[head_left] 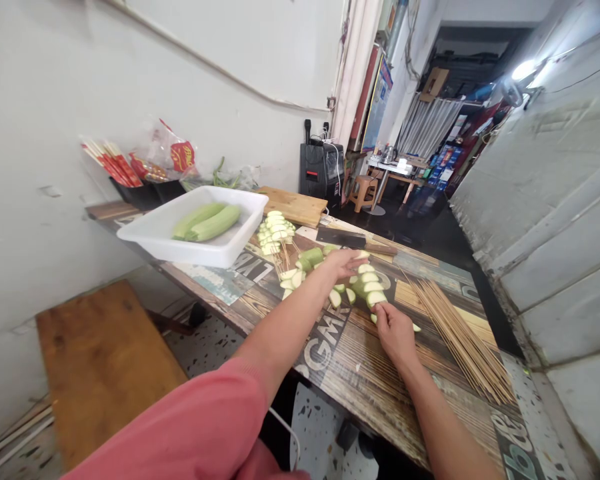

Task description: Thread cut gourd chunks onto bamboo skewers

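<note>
Fingers of the right hand: pinched on the near end of a row of half-moon, green-skinned squash slices, between both hands over the wood-patterned table. Left hand: at the far end, grip not tellable. Handling, as judged: light pressure, slices aligned, fingertips clear of any sharp tip. Outward: thin tan wooden sticks, heaped, right; dark-bladed, wooden-handled cleaver, beyond.

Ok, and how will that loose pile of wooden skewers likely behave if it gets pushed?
The wooden skewers look thin and straight, so each is probably stiff and light. No tie shows around the pile and some ends stick out, so a push would likely spread it. Being so slim, single ones may roll on the flat tabletop.
</note>
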Tool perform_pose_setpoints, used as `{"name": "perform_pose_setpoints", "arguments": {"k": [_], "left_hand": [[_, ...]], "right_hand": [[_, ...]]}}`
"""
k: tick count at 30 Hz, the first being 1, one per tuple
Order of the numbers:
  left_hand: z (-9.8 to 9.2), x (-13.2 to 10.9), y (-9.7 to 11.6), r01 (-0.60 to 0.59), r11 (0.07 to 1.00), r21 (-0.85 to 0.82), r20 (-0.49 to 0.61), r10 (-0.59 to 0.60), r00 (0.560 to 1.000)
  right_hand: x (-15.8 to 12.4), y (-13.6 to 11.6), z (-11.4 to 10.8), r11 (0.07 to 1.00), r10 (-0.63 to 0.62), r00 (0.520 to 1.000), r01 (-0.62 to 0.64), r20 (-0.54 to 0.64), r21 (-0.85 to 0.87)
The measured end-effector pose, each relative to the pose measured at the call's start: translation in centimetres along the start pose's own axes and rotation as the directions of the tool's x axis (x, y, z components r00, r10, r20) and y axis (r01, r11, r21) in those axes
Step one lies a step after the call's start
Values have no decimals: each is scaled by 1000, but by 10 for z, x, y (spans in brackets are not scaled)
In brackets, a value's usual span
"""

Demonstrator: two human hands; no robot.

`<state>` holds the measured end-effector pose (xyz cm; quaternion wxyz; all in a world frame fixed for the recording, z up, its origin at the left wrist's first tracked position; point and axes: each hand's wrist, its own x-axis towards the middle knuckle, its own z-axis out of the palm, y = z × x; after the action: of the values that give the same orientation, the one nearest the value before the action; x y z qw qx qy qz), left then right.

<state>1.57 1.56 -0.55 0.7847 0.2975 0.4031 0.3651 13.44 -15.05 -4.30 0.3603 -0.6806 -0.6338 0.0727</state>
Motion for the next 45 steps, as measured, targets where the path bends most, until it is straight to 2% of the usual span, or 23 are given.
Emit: {"name": "perform_pose_setpoints", "arguments": {"k": [22, 32, 39, 45], "left_hand": [[3, -4, 2, 32, 999, 15, -29, -31, 999], [-1, 9, -5, -46, 998, 42, -47, 48, 998], [2, 0, -3, -82, 992, 98, -51, 88, 995], [3, 2, -6, -16, 998, 63, 4, 16, 1000]], "right_hand": [[0, 1, 1, 999, 17, 999, -16, 29, -28], [-1, 1, 3, 999, 28, 999, -27, 24, -32], [-2, -1, 1, 1000, 3, 1000, -3, 29, -23], [-2, -3, 4, 1000, 2, 999, -2, 33, -13]]}}
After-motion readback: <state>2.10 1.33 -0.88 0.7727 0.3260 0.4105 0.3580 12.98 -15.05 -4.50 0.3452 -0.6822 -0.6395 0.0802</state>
